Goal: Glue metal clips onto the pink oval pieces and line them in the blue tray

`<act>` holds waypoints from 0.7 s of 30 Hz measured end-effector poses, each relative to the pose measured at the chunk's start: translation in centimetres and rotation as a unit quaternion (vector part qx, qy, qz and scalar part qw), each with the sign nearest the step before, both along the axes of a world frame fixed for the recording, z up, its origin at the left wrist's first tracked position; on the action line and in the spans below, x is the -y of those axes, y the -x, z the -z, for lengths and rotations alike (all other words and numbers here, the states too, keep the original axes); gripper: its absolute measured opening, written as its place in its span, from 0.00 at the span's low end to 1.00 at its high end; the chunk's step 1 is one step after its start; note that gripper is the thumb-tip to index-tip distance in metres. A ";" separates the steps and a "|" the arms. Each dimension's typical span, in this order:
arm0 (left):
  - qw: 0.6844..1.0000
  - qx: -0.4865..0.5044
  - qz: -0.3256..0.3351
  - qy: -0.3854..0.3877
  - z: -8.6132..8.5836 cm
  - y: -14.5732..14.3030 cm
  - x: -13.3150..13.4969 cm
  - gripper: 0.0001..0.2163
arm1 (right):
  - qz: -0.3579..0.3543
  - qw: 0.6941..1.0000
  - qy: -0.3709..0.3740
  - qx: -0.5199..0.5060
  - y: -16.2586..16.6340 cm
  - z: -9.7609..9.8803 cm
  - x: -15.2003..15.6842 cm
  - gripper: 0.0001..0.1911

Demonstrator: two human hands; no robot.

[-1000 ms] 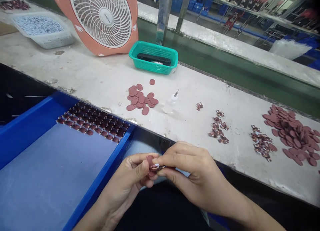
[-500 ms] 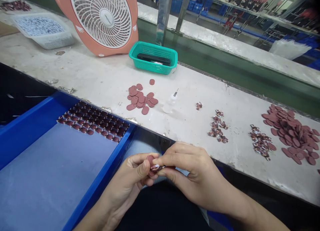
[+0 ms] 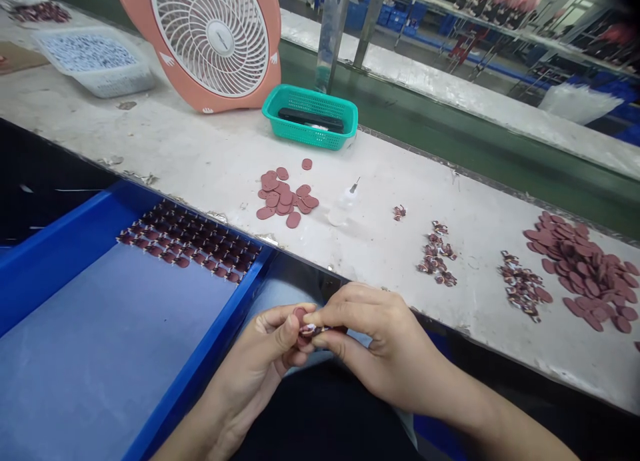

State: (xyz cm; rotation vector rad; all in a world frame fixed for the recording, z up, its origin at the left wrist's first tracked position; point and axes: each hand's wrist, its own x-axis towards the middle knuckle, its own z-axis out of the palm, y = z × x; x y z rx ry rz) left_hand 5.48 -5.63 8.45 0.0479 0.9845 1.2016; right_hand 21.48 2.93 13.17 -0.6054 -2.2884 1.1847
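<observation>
My left hand [image 3: 270, 354] pinches a small dark-red oval pad [image 3: 300, 313] between thumb and fingers, just below the table's front edge. My right hand [image 3: 370, 344] is closed too, pressing a tiny red-and-white piece [image 3: 309, 330] against that pad. The two hands touch at the fingertips over my lap. Rows of finished dark-red pieces [image 3: 187, 240] lie at the far end of the blue tray [image 3: 60, 248] to my left.
On the pale worktable [image 3: 200, 148] lie a small pile of oval pads [image 3: 285, 198], a small glue bottle [image 3: 344, 204], clusters of tiny pieces [image 3: 437, 254] and a large pad heap [image 3: 583, 268]. A teal basket [image 3: 311, 116], a pink fan [image 3: 210, 38] and a white basket [image 3: 93, 61] stand behind.
The hands stay together on the pad and small piece, fingers shifting only slightly. The view has drifted a little, moving the scene slightly right.
</observation>
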 end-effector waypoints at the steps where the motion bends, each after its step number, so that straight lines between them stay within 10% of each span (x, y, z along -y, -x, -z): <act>1: 1.000 0.003 0.002 -0.002 0.1 0.1 0.0 0.16 | -0.002 1.000 0.005 0.004 0.0 -0.1 0.0 0.10; 21: 0.995 0.075 0.030 -0.054 1.7 1.1 0.6 0.20 | 0.048 0.997 0.055 -0.032 0.7 1.4 0.9 0.10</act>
